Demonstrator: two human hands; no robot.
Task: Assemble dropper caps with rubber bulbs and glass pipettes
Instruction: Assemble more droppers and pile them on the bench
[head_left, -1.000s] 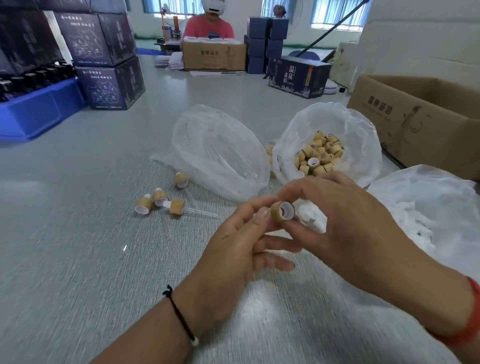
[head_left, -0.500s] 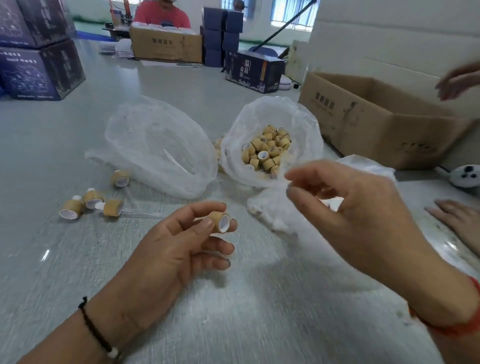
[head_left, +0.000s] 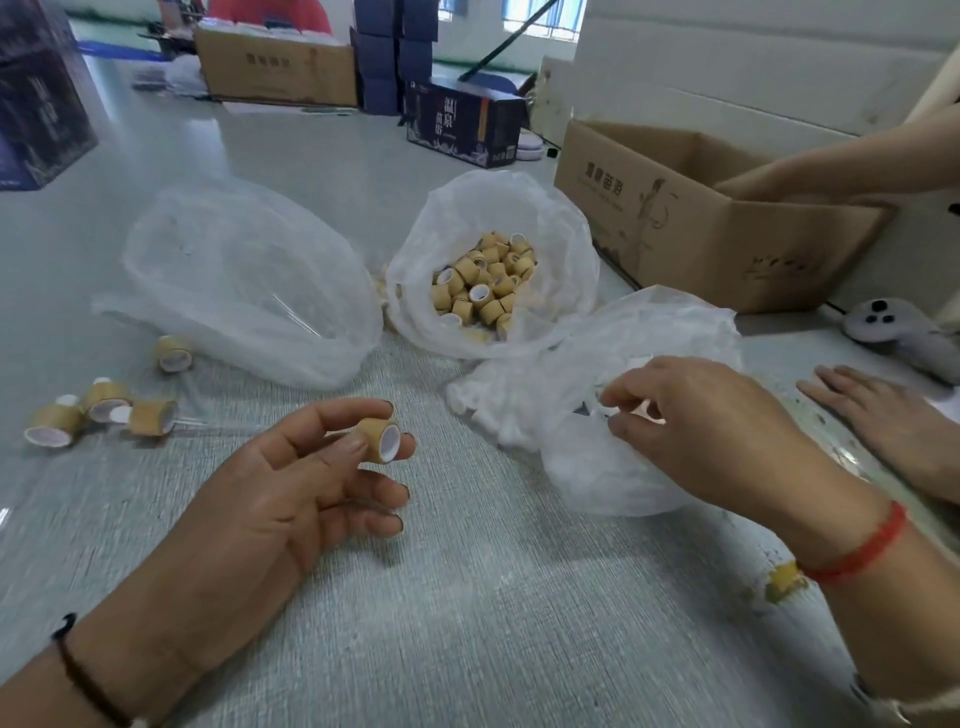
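Note:
My left hand (head_left: 291, 483) pinches a tan dropper cap (head_left: 379, 439) with a white lining between thumb and fingers, its open end facing right. My right hand (head_left: 711, 431) reaches into a plastic bag of white rubber bulbs (head_left: 587, 467), fingertips curled together; whether they hold a bulb I cannot tell. An open bag of tan caps (head_left: 483, 283) sits behind. A clear bag with glass pipettes (head_left: 249, 280) lies to the left. Several assembled droppers (head_left: 104, 408) lie at the far left on the table.
Another person's hand (head_left: 883, 415) rests flat on the table at right, and another reaches into an open cardboard box (head_left: 691, 218). A grey controller (head_left: 893, 330) lies by the box. Dark boxes and a carton stand at the back.
My right hand has left the cap and moved right and down into the bulb bag. My left hand keeps the cap, lowered toward the table. The view has shifted right.

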